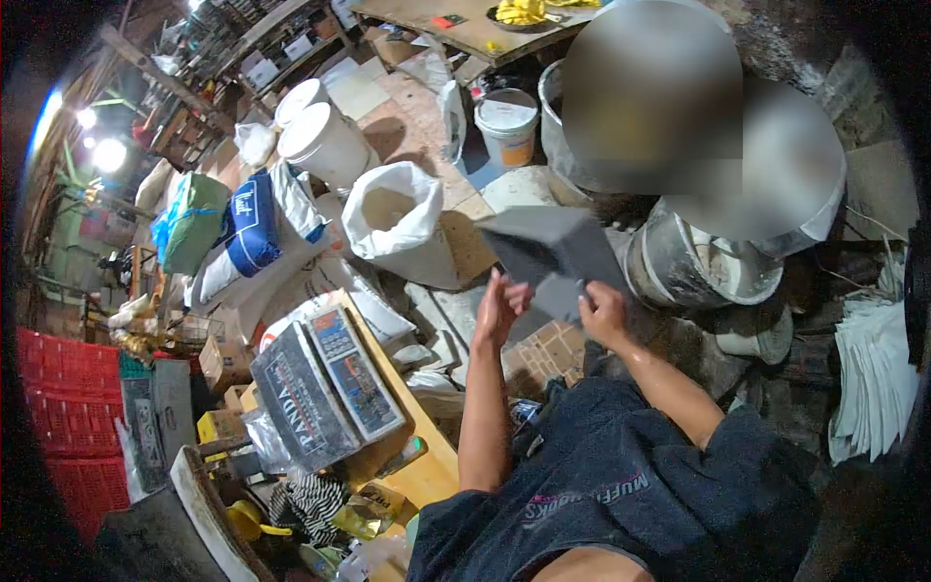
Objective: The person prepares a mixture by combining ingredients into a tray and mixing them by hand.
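Note:
A grey box-like container (592, 247), blurred by motion, is tilted in front of my body with its hollow dark side partly showing. My right hand (605, 315) grips its near right edge, fingers wrapped round it. At the near left side, my left hand (500, 308) has its fingers curled against the same container, thumb upward. Beyond it stands an open white sack (393, 209) with pale contents. To the right is a dirty white bucket (669, 267) holding pale material.
A digital scale (330, 383) sits on a yellow board at left. Lidded white buckets (320, 145), a labelled pail (508, 136) and filled sacks (254, 223) stand farther off. Red crates (68, 417) are far left; a stack of white sheets or bags (873, 369) is at right.

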`<state>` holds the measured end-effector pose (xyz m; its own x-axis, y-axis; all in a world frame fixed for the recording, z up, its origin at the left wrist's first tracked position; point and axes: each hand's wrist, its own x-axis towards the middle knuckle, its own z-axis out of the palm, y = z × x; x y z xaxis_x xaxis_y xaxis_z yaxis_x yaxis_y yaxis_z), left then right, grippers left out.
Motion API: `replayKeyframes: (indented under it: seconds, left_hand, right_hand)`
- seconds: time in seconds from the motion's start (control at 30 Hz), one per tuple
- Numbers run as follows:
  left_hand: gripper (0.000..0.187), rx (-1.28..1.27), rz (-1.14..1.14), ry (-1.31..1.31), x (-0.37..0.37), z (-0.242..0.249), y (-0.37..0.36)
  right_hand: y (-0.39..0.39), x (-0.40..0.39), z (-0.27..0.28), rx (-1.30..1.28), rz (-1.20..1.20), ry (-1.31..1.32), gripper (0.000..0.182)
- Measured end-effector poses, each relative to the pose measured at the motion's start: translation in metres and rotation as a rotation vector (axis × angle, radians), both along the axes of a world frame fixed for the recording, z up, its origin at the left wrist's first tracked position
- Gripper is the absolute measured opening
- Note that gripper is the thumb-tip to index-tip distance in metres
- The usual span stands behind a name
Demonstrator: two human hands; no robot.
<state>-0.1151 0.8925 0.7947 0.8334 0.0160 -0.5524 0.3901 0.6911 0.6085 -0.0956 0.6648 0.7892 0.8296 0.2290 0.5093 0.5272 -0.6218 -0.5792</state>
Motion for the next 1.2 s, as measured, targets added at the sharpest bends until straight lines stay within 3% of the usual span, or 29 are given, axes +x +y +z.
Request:
replayKeyframes:
  seconds: [0.03,0.07,0.1,0.13,0.2,0.27,0.33,0.37,0.4,0.47,0.5,0.53,0.57,0.6,0.63,0.67,0.73,0.8,0.87,0.93,1.0,1.07,1.13,1.2]
  left_hand:
    - [0.067,-0.017,0.08,-0.023,0.016,0.03,0.002]
    - [0.075,-0.036,0.16,-0.049,0.029,0.048,0.007]
    - [0.081,-0.093,0.222,-0.157,0.042,0.04,0.019]
    - [0.074,-0.359,0.224,-0.109,0.048,0.019,0.036]
    - [0.066,-0.149,0.412,-0.029,0.058,0.044,0.03]
    - [0.058,0.246,0.402,0.002,0.089,0.029,0.03]
    - [0.05,0.869,0.303,-0.123,0.124,0.027,0.036]
    - [0.048,0.956,0.269,-0.085,0.142,0.03,0.04]
    - [0.046,1.039,0.238,-0.048,0.163,0.034,0.043]
    - [0.039,1.26,0.263,-0.072,0.198,0.033,0.061]
    - [0.034,1.2,0.438,-0.143,0.216,0.026,0.069]
    - [0.034,1.262,0.389,-0.068,0.226,0.042,0.081]
    - [0.034,1.373,0.404,0.003,0.238,0.039,0.099]
    - [0.036,1.28,0.569,-0.101,0.254,0.026,0.117]
    - [0.037,1.264,0.545,-0.111,0.265,0.019,0.143]
    - [0.035,1.304,0.45,0.059,0.275,0.009,0.173]
    - [0.032,1.063,0.477,-0.036,0.292,0.035,0.198]
    - [0.029,0.988,0.546,-0.111,0.315,0.053,0.213]
    - [0.029,1.488,0.445,-0.112,0.337,0.074,0.226]
    - [0.035,1.418,0.405,-0.011,0.369,0.07,0.249]
    - [0.037,1.292,0.415,-0.01,0.408,0.067,0.272]
    - [0.038,1.407,0.358,0.062,0.444,0.046,0.308]
    - [0.038,1.346,0.457,0.007,0.479,0.027,0.336]
    - [0.037,1.228,0.407,-0.002,0.518,0.055,0.365]
  right_hand:
    - [0.009,0.003,0.002,0.012,0.008,0.001,0.014]
    - [0.015,0.006,0.002,-0.046,0.171,-0.105,0.014]
    - [0.02,0.011,0.002,-0.107,0.333,-0.216,0.014]
    - [0.02,0.021,0.001,-0.103,0.343,-0.225,0.014]
    - [0.021,0.045,-0.006,-0.313,0.527,-0.147,0.011]
    - [0.023,0.068,-0.032,-0.4,0.512,-0.16,0.013]
    - [0.028,0.107,-0.067,-0.614,0.569,0.019,0.019]
    - [0.038,0.129,-0.069,-0.378,0.569,-0.033,0.008]
    - [0.044,0.152,-0.083,-0.467,0.654,0.197,0.013]
    - [0.051,0.195,-0.088,-0.591,0.505,0.587,0.021]
    - [0.051,0.233,-0.068,-0.526,0.582,0.512,0.028]
    - [0.047,0.262,-0.039,-0.458,0.664,0.45,0.035]
    - [0.042,0.29,-0.013,-0.302,0.711,0.712,0.036]
    - [0.039,0.318,0.002,-0.14,0.744,0.974,0.039]
    - [0.033,0.344,-0.012,0.112,0.656,1.175,0.035]
    - [0.028,0.366,-0.036,0.252,0.414,1.157,0.027]
    - [0.033,0.397,-0.011,-0.216,0.055,0.642,0.022]
    - [0.053,0.433,-0.005,-0.219,0.096,0.691,0.021]
    - [0.084,0.468,-0.012,-0.219,0.126,0.751,0.021]
    - [0.125,0.506,-0.026,-0.333,0.226,0.777,0.023]
    - [0.171,0.543,-0.045,-0.194,0.454,0.54,0.018]
    - [0.212,0.572,-0.064,-0.137,0.393,0.55,0.009]
    - [0.248,0.612,-0.08,-0.178,0.435,0.642,0.005]
    - [0.285,0.651,-0.072,-0.235,0.468,0.742,0.008]
